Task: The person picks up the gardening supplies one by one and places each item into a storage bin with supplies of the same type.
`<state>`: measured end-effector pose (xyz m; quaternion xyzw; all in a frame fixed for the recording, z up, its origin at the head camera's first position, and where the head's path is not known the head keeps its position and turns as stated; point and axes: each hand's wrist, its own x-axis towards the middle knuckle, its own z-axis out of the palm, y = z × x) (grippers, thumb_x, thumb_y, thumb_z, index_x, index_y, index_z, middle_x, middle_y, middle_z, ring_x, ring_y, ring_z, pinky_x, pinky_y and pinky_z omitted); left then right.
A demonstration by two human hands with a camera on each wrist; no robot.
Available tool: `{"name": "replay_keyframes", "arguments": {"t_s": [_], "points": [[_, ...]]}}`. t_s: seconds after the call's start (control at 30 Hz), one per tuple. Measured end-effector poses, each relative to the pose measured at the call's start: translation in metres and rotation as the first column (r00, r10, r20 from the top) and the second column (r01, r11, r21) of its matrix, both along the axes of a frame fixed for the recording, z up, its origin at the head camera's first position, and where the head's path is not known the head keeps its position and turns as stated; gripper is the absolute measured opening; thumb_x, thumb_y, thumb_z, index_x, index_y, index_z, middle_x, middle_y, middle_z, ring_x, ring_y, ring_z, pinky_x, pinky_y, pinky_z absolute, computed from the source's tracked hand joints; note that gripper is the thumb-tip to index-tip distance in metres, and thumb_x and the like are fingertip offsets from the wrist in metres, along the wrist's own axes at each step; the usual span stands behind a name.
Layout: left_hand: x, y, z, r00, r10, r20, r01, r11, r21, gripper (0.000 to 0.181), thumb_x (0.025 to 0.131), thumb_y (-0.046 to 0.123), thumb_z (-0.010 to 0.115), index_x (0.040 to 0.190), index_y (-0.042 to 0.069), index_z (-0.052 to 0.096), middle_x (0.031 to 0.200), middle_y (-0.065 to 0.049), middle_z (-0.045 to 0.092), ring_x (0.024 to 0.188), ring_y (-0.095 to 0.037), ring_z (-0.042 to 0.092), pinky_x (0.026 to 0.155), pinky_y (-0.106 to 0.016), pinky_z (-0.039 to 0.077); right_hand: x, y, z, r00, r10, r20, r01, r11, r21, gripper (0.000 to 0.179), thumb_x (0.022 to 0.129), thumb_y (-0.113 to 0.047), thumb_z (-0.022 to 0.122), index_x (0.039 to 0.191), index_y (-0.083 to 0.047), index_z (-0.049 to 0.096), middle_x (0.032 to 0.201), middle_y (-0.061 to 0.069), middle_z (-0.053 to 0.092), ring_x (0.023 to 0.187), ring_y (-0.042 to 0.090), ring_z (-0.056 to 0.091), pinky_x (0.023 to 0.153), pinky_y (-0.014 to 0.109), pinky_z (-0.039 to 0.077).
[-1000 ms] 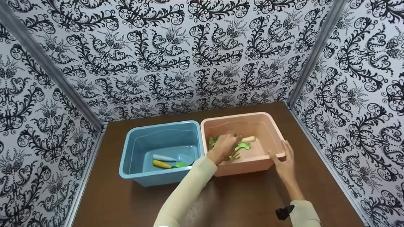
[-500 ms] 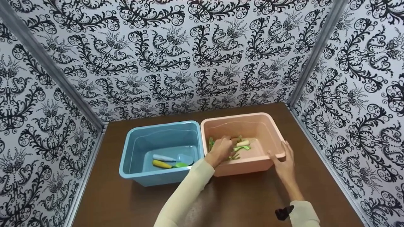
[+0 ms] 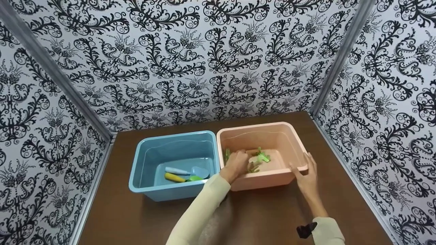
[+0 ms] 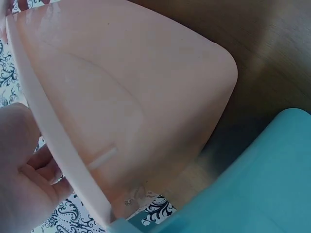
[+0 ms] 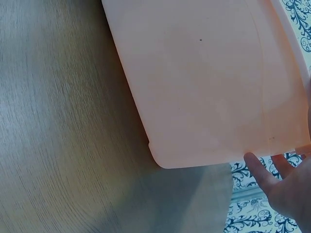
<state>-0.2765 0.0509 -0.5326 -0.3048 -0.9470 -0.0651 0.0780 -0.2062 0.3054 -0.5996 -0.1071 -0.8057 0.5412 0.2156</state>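
My left hand reaches down into the pink plastic bin near its left front, fingers curled. It seems to hold a small cream-handled garden tool, whose head is hidden by the hand. Beside it in the bin lie a bright green piece, an olive-green rake-like piece and another green piece by the left wall. In the left wrist view the bin's rim covers part of the left hand. My right hand grips the bin's right front corner, thumb and fingers on either side.
A blue plastic bin stands against the pink one on the left. Inside are a light blue shovel, a yellow-handled tool and a green piece. Both bins rest on a brown wooden table between patterned walls.
My left hand has shifted slightly left and down inside the pink bin. The cream handle has come toward it and turned, baring the bright green piece. My right hand stays at the corner.
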Motion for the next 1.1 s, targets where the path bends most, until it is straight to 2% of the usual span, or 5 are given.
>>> {"name": "replay_keyframes", "arguments": {"t_s": [0.53, 0.67, 0.77, 0.97, 1.1], "points": [[0.002, -0.022, 0.005, 0.989, -0.064, -0.13, 0.074, 0.995, 0.069, 0.026, 0.093, 0.033, 0.068, 0.098, 0.009, 0.076, 0.084, -0.009, 0.071, 0.075, -0.025, 0.069, 0.066, -0.038, 0.057, -0.005, -0.001, -0.002, 0.999, 0.003, 0.036, -0.003, 1.0, 0.002, 0.077, 0.089, -0.024, 0.076, 0.154, -0.01, 0.038, 0.165, 0.013, 0.025, 0.153, 0.038, 0.021, 0.123, 0.057, 0.016], [0.008, -0.038, 0.006, 0.983, -0.102, -0.151, 0.115, 0.99, 0.077, 0.015, 0.09, 0.017, 0.069, 0.103, 0.014, 0.077, 0.084, -0.009, 0.071, 0.077, -0.024, 0.068, 0.066, -0.038, 0.056, -0.004, 0.0, 0.0, 0.999, 0.004, 0.042, -0.004, 1.0, 0.009, 0.078, 0.089, -0.025, 0.076, 0.155, -0.011, 0.037, 0.166, 0.012, 0.025, 0.153, 0.037, 0.021, 0.123, 0.058, 0.016], [0.011, -0.053, 0.009, 0.983, -0.093, -0.156, 0.105, 0.992, 0.069, 0.027, 0.086, 0.008, 0.069, 0.11, 0.017, 0.075, 0.092, -0.01, 0.07, 0.081, -0.024, 0.068, 0.067, -0.038, 0.056, -0.005, 0.001, 0.001, 1.0, 0.012, 0.023, -0.012, 1.0, 0.002, 0.078, 0.089, -0.021, 0.076, 0.155, -0.008, 0.037, 0.166, 0.013, 0.024, 0.153, 0.037, 0.02, 0.123, 0.057, 0.015], [0.015, -0.084, 0.021, 0.994, -0.036, -0.102, 0.046, 0.995, 0.093, 0.019, 0.092, 0.011, 0.065, 0.11, 0.013, 0.072, 0.103, -0.012, 0.068, 0.094, -0.03, 0.064, 0.078, -0.043, 0.05, -0.004, 0.004, 0.003, 0.998, 0.029, 0.062, -0.029, 1.0, 0.008, 0.082, 0.089, -0.023, 0.076, 0.157, -0.009, 0.032, 0.167, 0.012, 0.021, 0.154, 0.036, 0.017, 0.124, 0.056, 0.014], [0.017, -0.105, 0.023, 0.989, -0.025, -0.144, 0.046, 0.989, 0.142, 0.023, 0.093, 0.012, 0.065, 0.115, 0.012, 0.072, 0.105, -0.011, 0.07, 0.097, -0.029, 0.063, 0.078, -0.042, 0.047, -0.001, 0.007, 0.007, 0.991, 0.022, 0.13, -0.03, 0.998, 0.057, 0.09, 0.09, -0.031, 0.074, 0.161, -0.015, 0.021, 0.169, 0.01, 0.016, 0.155, 0.036, 0.015, 0.124, 0.057, 0.014]]}}
